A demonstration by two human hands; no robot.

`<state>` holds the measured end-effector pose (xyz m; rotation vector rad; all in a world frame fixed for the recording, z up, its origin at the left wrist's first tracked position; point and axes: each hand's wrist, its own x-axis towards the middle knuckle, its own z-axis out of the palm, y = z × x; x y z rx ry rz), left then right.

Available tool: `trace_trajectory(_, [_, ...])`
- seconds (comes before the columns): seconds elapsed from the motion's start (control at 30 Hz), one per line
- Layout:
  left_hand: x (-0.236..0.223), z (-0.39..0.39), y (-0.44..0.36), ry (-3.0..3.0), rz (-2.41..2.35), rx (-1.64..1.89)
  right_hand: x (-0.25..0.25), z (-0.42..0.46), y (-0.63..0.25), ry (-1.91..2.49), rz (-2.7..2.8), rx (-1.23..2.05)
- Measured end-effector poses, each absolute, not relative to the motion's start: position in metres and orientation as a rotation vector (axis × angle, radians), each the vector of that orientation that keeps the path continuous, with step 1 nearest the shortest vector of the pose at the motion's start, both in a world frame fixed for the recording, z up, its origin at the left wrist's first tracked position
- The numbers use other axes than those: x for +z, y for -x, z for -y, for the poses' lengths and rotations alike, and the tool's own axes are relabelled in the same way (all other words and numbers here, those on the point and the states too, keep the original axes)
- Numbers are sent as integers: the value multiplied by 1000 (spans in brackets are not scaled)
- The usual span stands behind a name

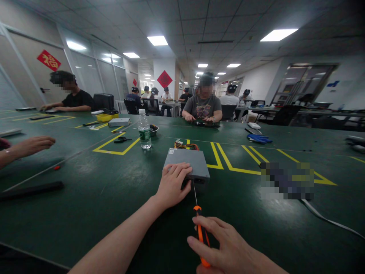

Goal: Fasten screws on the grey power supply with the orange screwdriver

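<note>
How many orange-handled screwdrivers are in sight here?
1: the orange-handled screwdriver in the right hand, pointed at the front of the grey box. Others may be hidden behind things on the table.

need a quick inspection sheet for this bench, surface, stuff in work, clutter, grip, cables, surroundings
surface: green table, marked with yellow tape
in work: grey box; orange-and-black screwdriver, its shaft reaching the box's near side
clutter: upright bottle, bowl behind it, blue gloves, black strip; one pixelated item at right, cannot tell what
grip: left hand rests on the box, right hand holds the screwdriver handle
cables: coloured wires behind the box; white cable at right
surroundings: person across, person at far left, another person's hand at left edge
</note>
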<state>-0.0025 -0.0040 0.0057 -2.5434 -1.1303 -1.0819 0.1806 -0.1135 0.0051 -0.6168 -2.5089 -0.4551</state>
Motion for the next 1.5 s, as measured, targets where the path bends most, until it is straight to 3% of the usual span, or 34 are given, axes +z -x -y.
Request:
trace_trajectory(0.43, [4,4,1,2545,1158,-1101,-1,110,-178,596,2249,-466])
trace_trajectory(0.8, [4,4,0,2508,1174,-1108,-5,105,-174,678,2460,-410])
trace_trajectory(1.5, [4,3,0,2502,1161,-1116,7,106,-194,544,2348,-493])
